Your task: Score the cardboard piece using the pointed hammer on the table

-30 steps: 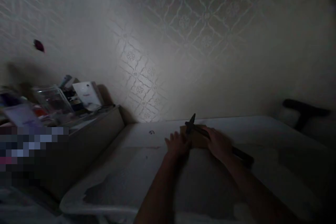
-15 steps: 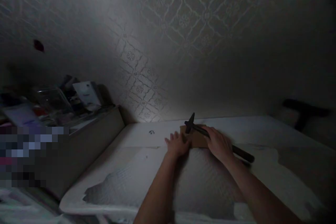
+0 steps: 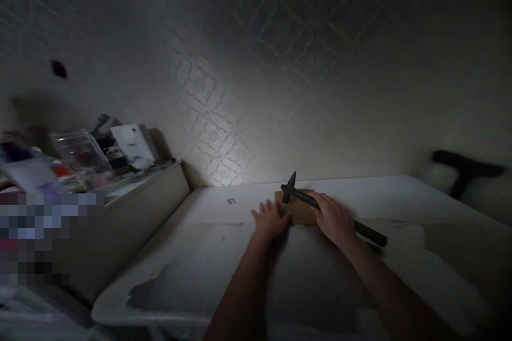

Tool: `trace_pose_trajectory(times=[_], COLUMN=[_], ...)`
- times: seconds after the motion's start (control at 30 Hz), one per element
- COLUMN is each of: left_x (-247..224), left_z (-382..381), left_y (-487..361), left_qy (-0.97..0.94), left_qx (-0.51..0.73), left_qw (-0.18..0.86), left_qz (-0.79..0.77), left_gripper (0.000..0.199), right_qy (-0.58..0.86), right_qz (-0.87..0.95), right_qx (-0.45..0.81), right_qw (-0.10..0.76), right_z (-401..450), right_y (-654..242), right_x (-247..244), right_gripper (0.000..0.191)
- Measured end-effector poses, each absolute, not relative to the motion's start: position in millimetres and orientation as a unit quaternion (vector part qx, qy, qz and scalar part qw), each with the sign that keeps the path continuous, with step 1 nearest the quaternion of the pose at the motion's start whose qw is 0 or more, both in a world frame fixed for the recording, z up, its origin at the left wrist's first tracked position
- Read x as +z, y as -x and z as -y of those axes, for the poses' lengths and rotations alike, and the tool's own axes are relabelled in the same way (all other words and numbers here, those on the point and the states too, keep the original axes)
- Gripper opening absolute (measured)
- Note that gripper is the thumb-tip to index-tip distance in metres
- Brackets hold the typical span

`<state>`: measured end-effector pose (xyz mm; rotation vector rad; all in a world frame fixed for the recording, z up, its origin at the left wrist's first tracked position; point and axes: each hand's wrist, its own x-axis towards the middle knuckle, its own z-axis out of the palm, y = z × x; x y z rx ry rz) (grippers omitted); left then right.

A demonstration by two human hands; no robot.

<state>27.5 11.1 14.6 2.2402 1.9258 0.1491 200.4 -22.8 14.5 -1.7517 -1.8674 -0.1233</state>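
Gripping a hammer (image 3: pixel 295 192) over the brown board (image 3: pixel 303 213) with the right hand (image 3: pixel 335 219), fingers curled round. Resting the left hand (image 3: pixel 269 219) at the board's left edge with outer fingers splayed, can't tell if pinching anything.

Looks dull and metallic at the head of the hammer (image 3: pixel 288 188), matt on the brown board (image 3: pixel 303 214), glossy on the clear plastic case (image 3: pixel 82 150).

I see hammer handle (image 3: pixel 370 233) partly hidden by right hand (image 3: pixel 335 218) | dark bits (image 3: pixel 231 201) too small to identify | T-shaped object (image 3: pixel 464 169) blurred
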Motion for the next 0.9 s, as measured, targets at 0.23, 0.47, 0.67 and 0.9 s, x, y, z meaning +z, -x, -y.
trace_pose_trajectory(times=[0.23,0.47,0.67,0.9], left_x=[15.5,12.0,12.7,11.7], left_z=[-10.8,-12.7,-12.0,-13.1], left_y=[-28.2,-27.7,-27.6,-27.4], left_qy=[-0.754,-0.754,-0.754,-0.757], left_qx=[0.042,0.043,0.050,0.041], left_qw=[0.086,0.086,0.085,0.078], left_qz=[-0.649,-0.650,-0.650,-0.648], left_gripper=[0.072,0.073,0.072,0.073], right_qy=[0.650,0.648,0.654,0.656], right_qz=[0.695,0.699,0.697,0.698], right_qx=[-0.043,-0.039,-0.037,-0.034], right_qw=[0.304,0.301,0.292,0.284], right_z=[22.5,22.4,22.2,20.5], right_y=[-201.5,-201.9,-202.5,-203.3], right_x=[13.7,12.7,12.2,10.4], right_gripper=[0.038,0.038,0.038,0.035])
